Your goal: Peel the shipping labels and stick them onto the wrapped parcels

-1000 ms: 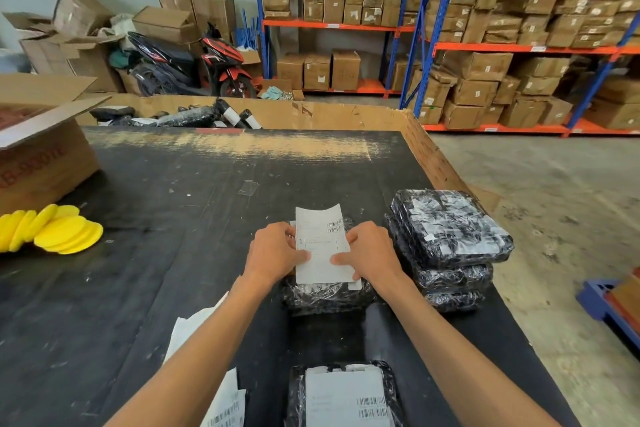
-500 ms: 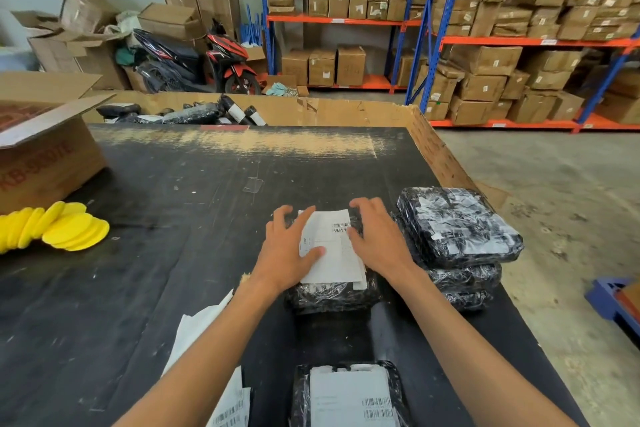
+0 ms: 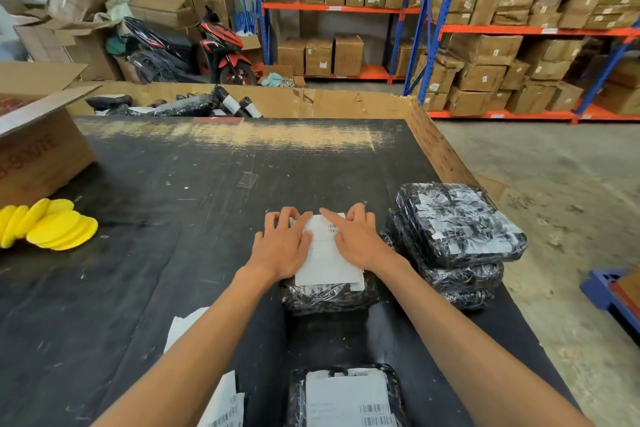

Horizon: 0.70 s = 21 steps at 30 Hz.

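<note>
Both hands lie flat on a shipping label [image 3: 327,253] atop a wrapped parcel [image 3: 329,295] near the right edge of the bench [image 3: 207,184] — left hand [image 3: 282,246] and right hand [image 3: 356,241] with fingers spread wide and straight, gripping nothing, apparently to press the adhesive down evenly. A stack of parcels [image 3: 457,229] waits just beside the right hand, within easy reach; a labelled parcel [image 3: 346,395] sits at the near edge by loose label sheets [image 3: 221,402]. A second ago the hands pinched the label upright above the parcel — now it lies flat, the fingers reaching its far edge.
</note>
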Each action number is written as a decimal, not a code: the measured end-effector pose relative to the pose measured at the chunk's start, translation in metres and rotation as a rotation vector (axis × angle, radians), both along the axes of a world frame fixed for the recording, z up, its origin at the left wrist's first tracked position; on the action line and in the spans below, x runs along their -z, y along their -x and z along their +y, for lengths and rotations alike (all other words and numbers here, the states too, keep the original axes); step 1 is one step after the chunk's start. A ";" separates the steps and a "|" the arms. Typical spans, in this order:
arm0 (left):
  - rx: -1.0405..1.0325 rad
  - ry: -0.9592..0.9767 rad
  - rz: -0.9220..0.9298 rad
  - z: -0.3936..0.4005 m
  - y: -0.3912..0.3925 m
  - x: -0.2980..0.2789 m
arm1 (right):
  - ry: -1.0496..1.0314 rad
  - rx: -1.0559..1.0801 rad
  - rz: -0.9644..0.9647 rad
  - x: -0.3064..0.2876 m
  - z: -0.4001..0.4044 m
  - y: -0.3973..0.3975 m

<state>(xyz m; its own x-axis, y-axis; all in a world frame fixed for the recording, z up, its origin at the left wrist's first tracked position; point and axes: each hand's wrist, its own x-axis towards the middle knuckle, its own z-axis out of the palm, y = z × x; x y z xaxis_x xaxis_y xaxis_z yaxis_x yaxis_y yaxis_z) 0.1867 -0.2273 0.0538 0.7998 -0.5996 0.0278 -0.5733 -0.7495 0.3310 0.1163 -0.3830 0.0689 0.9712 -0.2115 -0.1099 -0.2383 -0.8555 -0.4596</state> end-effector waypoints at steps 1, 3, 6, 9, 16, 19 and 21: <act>-0.028 0.029 -0.012 -0.001 -0.001 0.002 | 0.010 0.010 0.020 0.000 0.002 -0.003; -0.093 0.090 -0.003 -0.002 0.000 0.007 | 0.008 0.034 0.043 -0.001 0.005 -0.003; -0.114 0.095 -0.046 -0.002 0.001 0.011 | 0.010 0.106 0.003 0.002 0.007 -0.002; -0.086 0.051 -0.071 -0.002 0.000 0.011 | 0.014 0.136 -0.005 0.002 0.004 -0.002; -0.114 0.105 0.002 -0.002 -0.001 0.011 | -0.035 0.077 -0.057 0.011 -0.003 0.001; -0.104 0.188 0.028 0.000 0.001 0.013 | -0.166 0.133 -0.125 0.017 -0.006 0.012; -0.093 0.307 0.101 0.005 0.001 0.016 | -0.172 0.175 -0.205 0.023 -0.002 0.017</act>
<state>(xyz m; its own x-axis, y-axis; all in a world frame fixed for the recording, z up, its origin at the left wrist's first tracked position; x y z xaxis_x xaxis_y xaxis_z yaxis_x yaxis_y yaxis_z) 0.1854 -0.2225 0.0376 0.8588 -0.4995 0.1137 -0.4599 -0.6540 0.6006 0.0991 -0.3846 0.0456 0.9274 -0.3723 0.0360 -0.2622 -0.7157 -0.6473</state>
